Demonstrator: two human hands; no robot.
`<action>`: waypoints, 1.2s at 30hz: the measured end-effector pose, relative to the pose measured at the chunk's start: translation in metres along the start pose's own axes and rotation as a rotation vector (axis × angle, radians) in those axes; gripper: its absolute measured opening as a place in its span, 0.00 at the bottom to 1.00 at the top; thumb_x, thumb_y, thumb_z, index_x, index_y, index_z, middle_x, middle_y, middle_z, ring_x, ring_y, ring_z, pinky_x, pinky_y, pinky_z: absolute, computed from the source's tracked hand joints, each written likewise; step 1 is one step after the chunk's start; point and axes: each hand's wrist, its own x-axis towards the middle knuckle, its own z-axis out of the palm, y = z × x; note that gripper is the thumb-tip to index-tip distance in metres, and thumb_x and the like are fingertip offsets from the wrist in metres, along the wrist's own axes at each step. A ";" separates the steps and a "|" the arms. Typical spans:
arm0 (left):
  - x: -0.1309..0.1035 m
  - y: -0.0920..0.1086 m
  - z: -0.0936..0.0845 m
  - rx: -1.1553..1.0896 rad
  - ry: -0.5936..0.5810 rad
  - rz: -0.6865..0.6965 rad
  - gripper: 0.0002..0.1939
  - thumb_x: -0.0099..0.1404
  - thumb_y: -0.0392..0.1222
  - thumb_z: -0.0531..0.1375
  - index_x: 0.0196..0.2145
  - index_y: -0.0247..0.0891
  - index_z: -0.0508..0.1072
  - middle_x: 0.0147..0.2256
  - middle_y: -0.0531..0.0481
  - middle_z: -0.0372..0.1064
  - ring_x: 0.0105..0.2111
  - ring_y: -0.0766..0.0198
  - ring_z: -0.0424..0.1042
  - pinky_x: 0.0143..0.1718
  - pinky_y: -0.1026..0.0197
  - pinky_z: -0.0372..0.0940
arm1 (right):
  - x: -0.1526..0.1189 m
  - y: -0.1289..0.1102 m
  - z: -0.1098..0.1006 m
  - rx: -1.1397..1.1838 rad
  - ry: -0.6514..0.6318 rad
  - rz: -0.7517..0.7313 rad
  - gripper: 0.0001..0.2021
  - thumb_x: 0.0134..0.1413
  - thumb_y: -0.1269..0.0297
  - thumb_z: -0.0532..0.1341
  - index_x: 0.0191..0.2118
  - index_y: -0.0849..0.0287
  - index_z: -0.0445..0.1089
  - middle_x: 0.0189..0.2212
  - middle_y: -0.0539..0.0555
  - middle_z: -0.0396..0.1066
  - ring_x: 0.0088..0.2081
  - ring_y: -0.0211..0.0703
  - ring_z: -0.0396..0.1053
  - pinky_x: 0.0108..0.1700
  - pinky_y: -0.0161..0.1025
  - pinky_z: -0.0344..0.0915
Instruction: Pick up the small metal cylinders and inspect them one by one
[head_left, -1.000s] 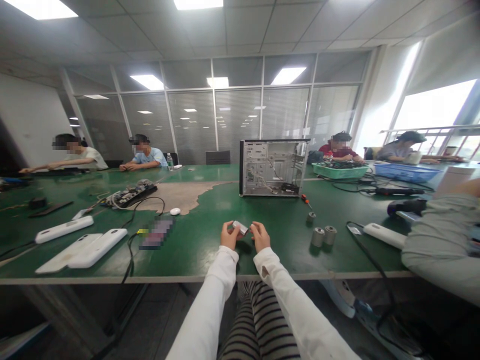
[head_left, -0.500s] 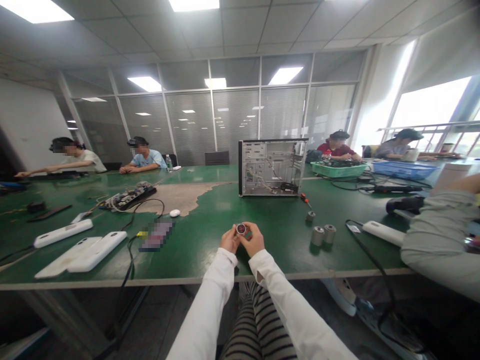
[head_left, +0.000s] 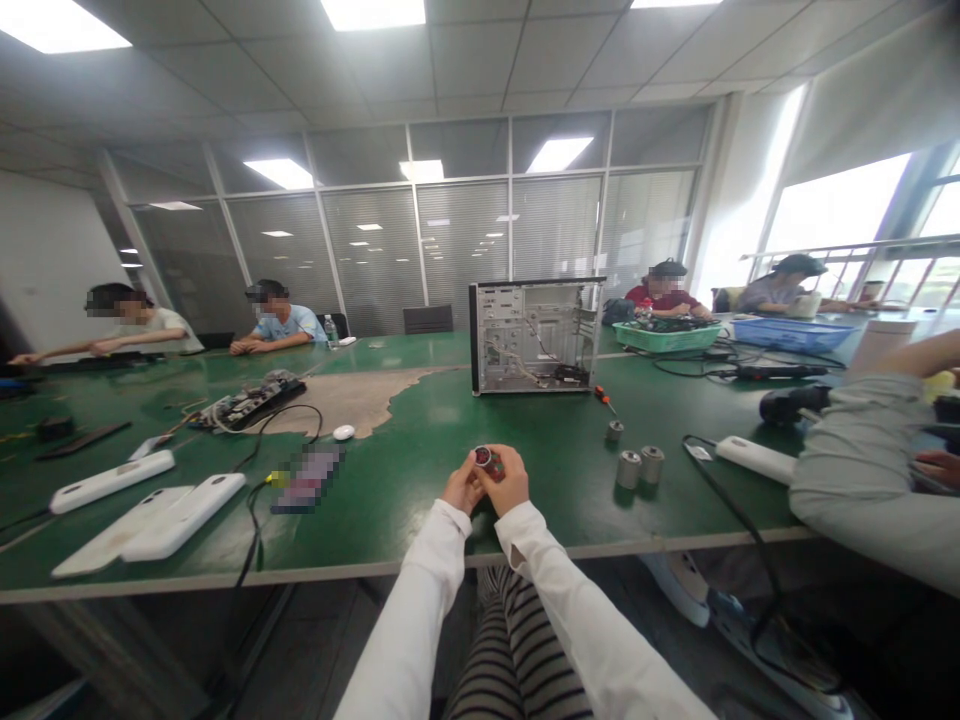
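Note:
A small round metal part [head_left: 483, 457] with a dark red inside is held between both hands above the table's front edge. My left hand [head_left: 463, 486] is closed round its left side, and my right hand [head_left: 508, 481] grips it from the right. To the right, two metal cylinders [head_left: 628, 469] stand side by side, with a smaller cylinder [head_left: 614, 431] behind them. An orange-handled screwdriver [head_left: 602, 396] lies near the open computer case [head_left: 538, 335], which stands upright beyond my hands.
White power banks [head_left: 184, 515], a phone [head_left: 307, 478], cables and a circuit assembly [head_left: 255, 398] lie at the left. At the right are a person's sleeve [head_left: 855, 480], a white device [head_left: 755, 459], a green basket [head_left: 666, 338] and a blue basket [head_left: 791, 336]. Several people sit around.
The round part has tilted a little between my fingers. The whole view has shifted slightly, and the person's arm at the right has moved.

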 end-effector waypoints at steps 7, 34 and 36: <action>-0.008 0.009 -0.001 -0.072 -0.078 -0.121 0.30 0.53 0.61 0.46 0.29 0.26 0.68 0.26 0.37 0.70 0.30 0.59 0.70 0.31 0.61 0.65 | -0.004 0.000 0.002 0.069 -0.004 0.060 0.21 0.37 0.65 0.59 0.42 0.58 0.60 0.36 0.55 0.63 0.36 0.43 0.61 0.35 0.39 0.61; 0.009 0.000 -0.006 -0.206 0.333 0.295 0.09 0.50 0.39 0.61 0.26 0.29 0.68 0.24 0.46 0.70 0.26 0.67 0.70 0.32 0.65 0.66 | -0.003 0.011 0.003 0.177 -0.018 0.207 0.10 0.42 0.64 0.53 0.33 0.60 0.65 0.31 0.53 0.65 0.29 0.37 0.63 0.24 0.32 0.58; 0.011 -0.002 -0.006 -0.179 0.357 0.326 0.09 0.47 0.37 0.62 0.25 0.29 0.68 0.24 0.46 0.70 0.26 0.67 0.70 0.33 0.64 0.66 | -0.003 0.011 0.003 0.176 -0.029 0.215 0.10 0.42 0.64 0.53 0.32 0.60 0.65 0.30 0.53 0.66 0.29 0.38 0.63 0.25 0.32 0.58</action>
